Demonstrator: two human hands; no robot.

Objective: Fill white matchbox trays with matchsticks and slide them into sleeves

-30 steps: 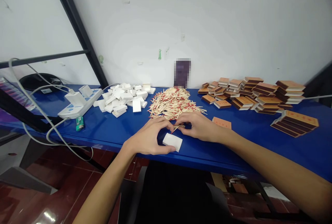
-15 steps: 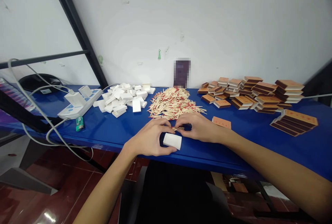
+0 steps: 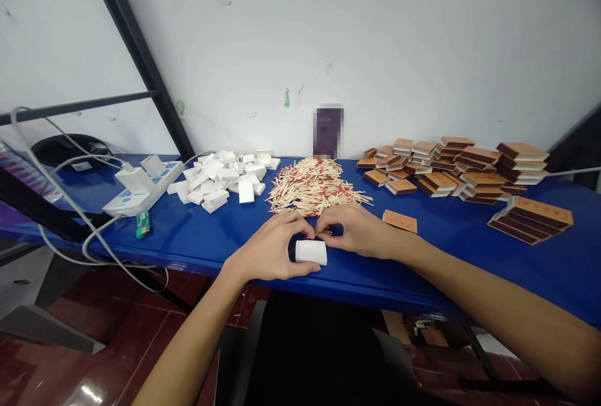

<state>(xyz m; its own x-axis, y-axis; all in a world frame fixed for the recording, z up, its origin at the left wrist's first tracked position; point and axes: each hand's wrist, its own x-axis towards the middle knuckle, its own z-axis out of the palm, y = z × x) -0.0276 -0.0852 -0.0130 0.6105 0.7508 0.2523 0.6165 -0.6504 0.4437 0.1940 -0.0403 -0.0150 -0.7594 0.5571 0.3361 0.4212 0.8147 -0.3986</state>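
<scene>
My left hand (image 3: 272,246) curls around a small white matchbox tray (image 3: 310,252) on the blue table. Its thumb lies along the tray's near edge, and its index finger bends over the far side. My right hand (image 3: 352,230) pinches a few matches (image 3: 323,232) between thumb and index finger, just beyond the tray. The tips of both hands nearly meet there. Right behind them lies a large heap of red-tipped matches (image 3: 317,187). An orange-topped matchbox sleeve (image 3: 400,221) rests beside my right wrist.
White trays (image 3: 223,177) are piled at the back left. Stacks of orange and brown matchboxes (image 3: 469,165) stand at the back right, with a separate stack (image 3: 533,218) nearer. A power strip (image 3: 143,190) with cables and a small green object (image 3: 143,224) sit left.
The tray has turned slightly and now lies more level. My left index fingertip and right fingers have shifted a little around the matches; the view has moved slightly.
</scene>
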